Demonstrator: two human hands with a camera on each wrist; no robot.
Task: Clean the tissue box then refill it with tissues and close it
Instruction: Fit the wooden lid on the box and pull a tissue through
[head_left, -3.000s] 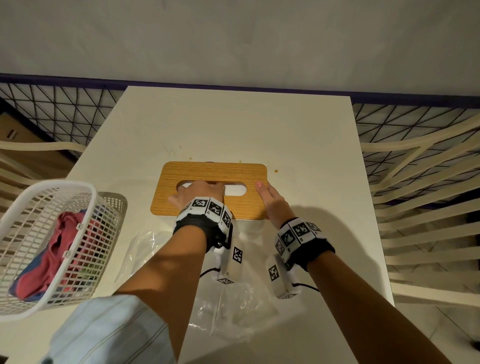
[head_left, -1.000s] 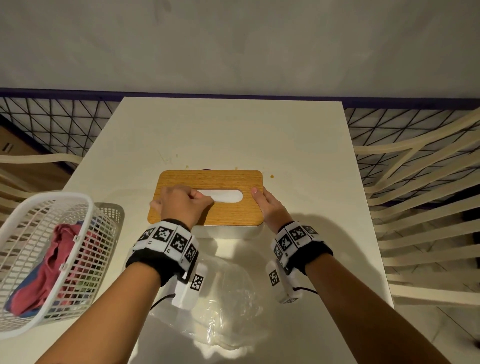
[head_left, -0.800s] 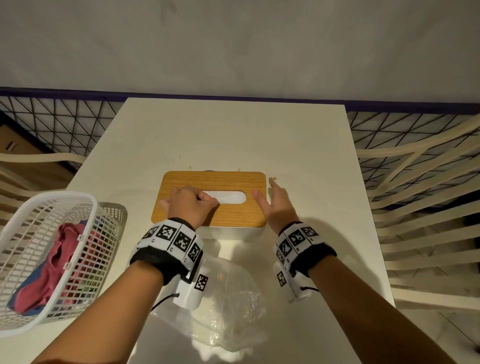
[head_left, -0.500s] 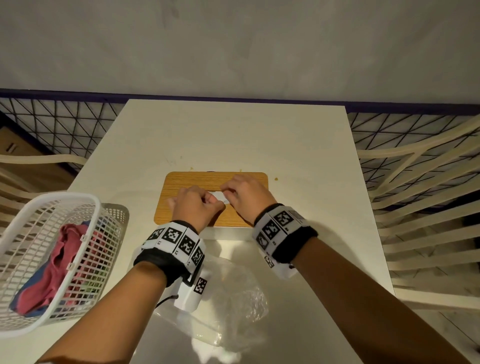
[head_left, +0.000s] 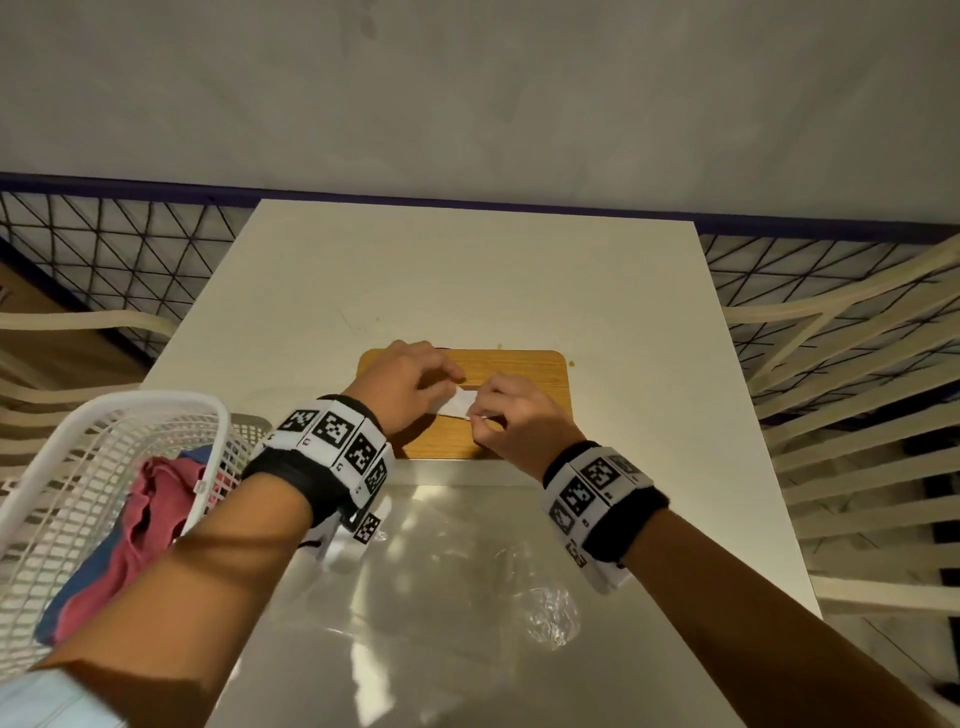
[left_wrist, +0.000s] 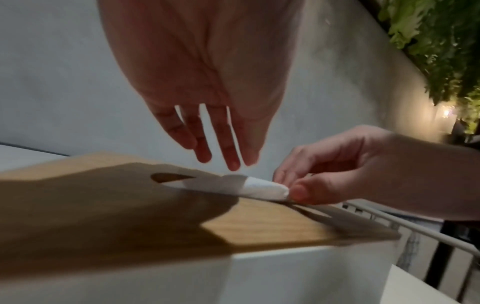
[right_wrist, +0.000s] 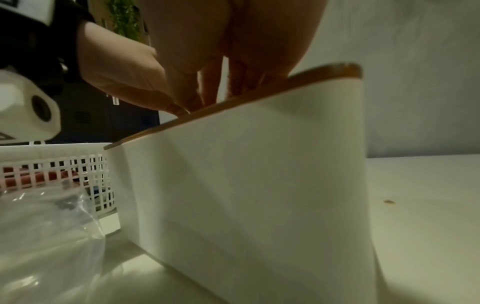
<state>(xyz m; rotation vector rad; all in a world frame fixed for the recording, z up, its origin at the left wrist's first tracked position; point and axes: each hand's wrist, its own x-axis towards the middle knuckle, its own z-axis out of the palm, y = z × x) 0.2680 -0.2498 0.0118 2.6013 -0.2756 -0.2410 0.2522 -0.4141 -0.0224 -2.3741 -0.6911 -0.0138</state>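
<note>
Moved: right hand (head_left: 511, 415) from lid edge to slot, pinching tissue (head_left: 460, 402).
Left hand (head_left: 402, 387): fingers relaxed, extended.
Done: lid (head_left: 524, 374) on.
Left: probably just drawing out the tissue.

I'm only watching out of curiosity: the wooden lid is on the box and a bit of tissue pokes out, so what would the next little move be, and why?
Probably the right hand draws the tissue a little further out of the slot. The lid already sits on the tissue box, the tissue lies low across it, pinched at its tip, and the left hand hovers open above.
</note>
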